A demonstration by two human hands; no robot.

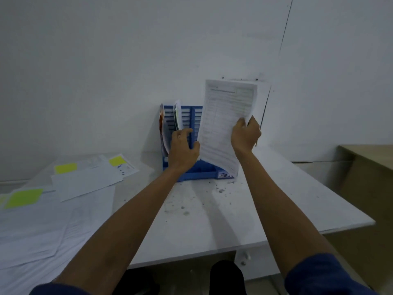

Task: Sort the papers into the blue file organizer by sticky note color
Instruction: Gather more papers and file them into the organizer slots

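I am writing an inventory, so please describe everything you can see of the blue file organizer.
The blue file organizer looks like plastic, with a slatted back, upright dividers and a low base. It stands on the white table, against the wall. Its left slots hold an orange-edged bundle and a green-edged bundle. The left hand seems to grip a middle divider. A printed sheet, held by the right hand, hides its right end.

R sleeve (325, 275), L sleeve (59, 290): dk blue, short; forearms (282, 199) bare.
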